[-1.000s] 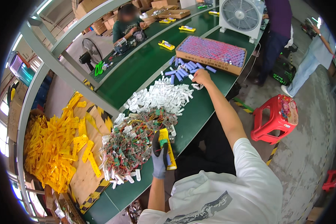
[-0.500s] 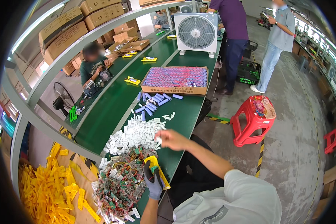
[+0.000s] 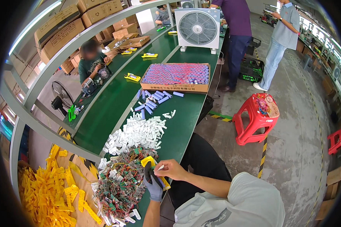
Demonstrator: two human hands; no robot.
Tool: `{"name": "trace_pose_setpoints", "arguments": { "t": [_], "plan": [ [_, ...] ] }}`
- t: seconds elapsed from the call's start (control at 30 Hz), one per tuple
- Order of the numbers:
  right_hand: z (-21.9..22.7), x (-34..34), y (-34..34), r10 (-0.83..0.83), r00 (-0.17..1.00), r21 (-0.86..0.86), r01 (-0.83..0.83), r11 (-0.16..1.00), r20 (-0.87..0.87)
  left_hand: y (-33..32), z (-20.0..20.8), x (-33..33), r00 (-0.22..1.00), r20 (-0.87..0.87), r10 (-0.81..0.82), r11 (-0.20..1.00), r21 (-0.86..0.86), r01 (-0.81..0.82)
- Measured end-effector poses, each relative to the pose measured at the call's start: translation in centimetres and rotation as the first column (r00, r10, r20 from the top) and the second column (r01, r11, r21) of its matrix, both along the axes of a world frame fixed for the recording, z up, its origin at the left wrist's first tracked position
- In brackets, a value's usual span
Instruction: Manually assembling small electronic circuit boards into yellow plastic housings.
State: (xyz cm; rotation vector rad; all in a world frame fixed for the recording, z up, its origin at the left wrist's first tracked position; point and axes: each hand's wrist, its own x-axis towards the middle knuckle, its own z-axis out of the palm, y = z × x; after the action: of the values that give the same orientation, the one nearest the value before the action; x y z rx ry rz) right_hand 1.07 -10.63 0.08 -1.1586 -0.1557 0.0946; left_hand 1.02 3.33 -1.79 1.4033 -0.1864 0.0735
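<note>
My left hand [image 3: 154,184], in a grey and black glove, grips a yellow plastic casing [image 3: 147,161] near the bench's front edge. Something green shows inside the casing, partly covered by my fingers. Bare, my right hand [image 3: 170,169] pinches a small white plastic piece [image 3: 161,167] right over that casing. Left of the gloved hand lies a heap of circuit boards with red and other thin wires [image 3: 121,185]. Beyond it spreads a pile of white plastic pieces [image 3: 138,132].
Purple cylindrical battery cells [image 3: 151,104] lie loose before a cardboard box [image 3: 174,87] packed with more. A box fan [image 3: 197,28] stands farther back. Yellow casings [image 3: 45,193] are heaped at lower left. A red stool [image 3: 254,119] is at right; several people are around.
My right hand has moved from the white pile back toward me, bringing a small white piece to the yellow casing. My left hand still holds the casing.
</note>
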Motion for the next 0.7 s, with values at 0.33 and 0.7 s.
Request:
{"name": "trace_pose_setpoints", "arguments": {
  "t": [0.33, 0.7],
  "plan": [
    [-0.3, 2.0, -1.5, 0.178, 0.984, -0.225, -0.167, 0.96, 0.03, 0.3, -0.3, 0.7, 0.987, 0.082, 0.14, 0.968, 0.196, -0.154],
    [-0.7, 1.5, -1.0, 0.096, 0.994, -0.205, -0.083, 0.975, 0.056, -0.6, 1.6, 0.0, 0.99, 0.013, 0.143, 0.985, 0.092, -0.143]
  ]
}}
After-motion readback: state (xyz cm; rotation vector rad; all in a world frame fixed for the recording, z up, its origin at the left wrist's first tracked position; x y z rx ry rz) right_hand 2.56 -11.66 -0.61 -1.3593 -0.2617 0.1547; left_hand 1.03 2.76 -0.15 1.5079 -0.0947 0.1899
